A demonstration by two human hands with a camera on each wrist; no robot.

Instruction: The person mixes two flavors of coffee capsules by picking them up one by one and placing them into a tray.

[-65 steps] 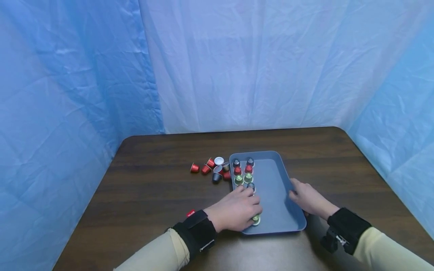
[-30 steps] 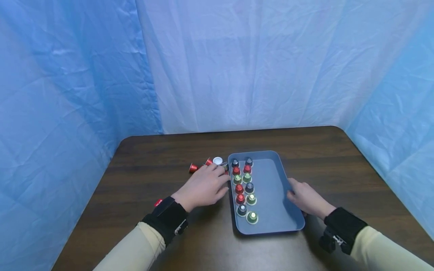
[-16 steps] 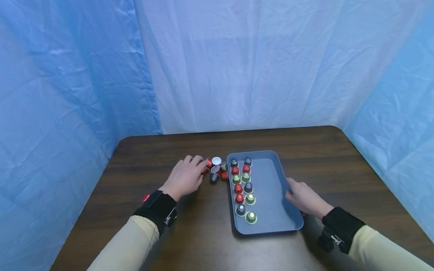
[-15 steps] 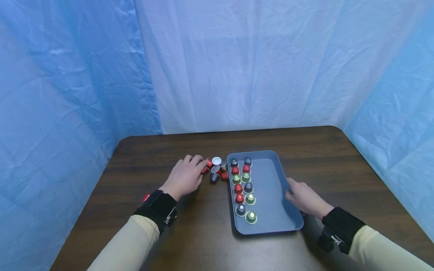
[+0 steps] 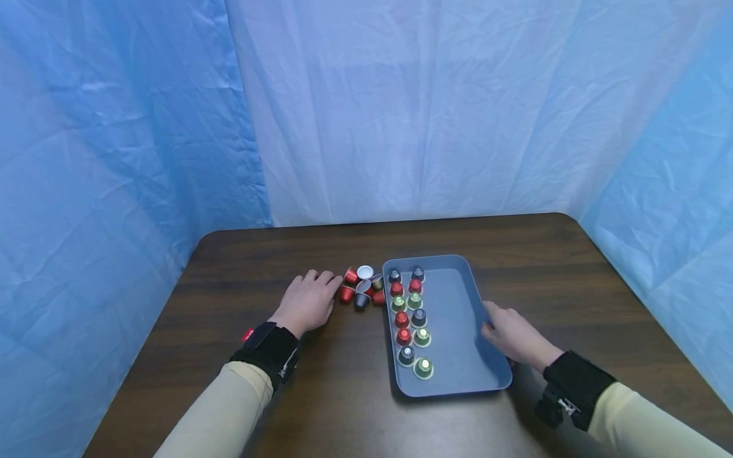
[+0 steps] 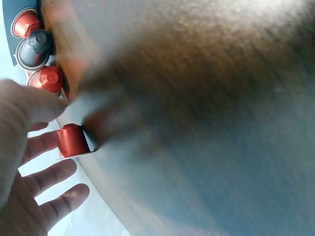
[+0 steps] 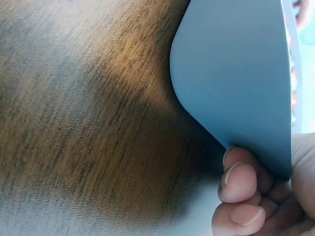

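Observation:
My left hand [image 5: 306,302] is at the left of a small pile of coffee capsules. In the left wrist view a red capsule [image 6: 73,140] is between the thumb and the other fingers; the thumb stands apart from it, and the index fingertip is hidden behind it. That capsule is covered by the hand in the head view. My right hand [image 5: 518,332] grips the right wall of a grey-blue tray [image 5: 458,356], thumb over the rim and fingers curled beneath. Two columns of upturned capsules stand along the tray's left side, among them a green capsule [image 5: 424,367] at the near end.
Between left hand and tray lie loose red capsules [image 5: 347,294], a black capsule [image 5: 361,302] and a capsule showing its white lid [image 5: 365,272]. Everything stands on a dark wooden table [image 5: 275,254]. Blue-white curtains [image 5: 401,127] hang behind and beside it.
My left hand left the tray's near capsules, crossed over the pile and came to its left side, lately drawing slightly back from the nearer red capsules. The right hand keeps holding the tray.

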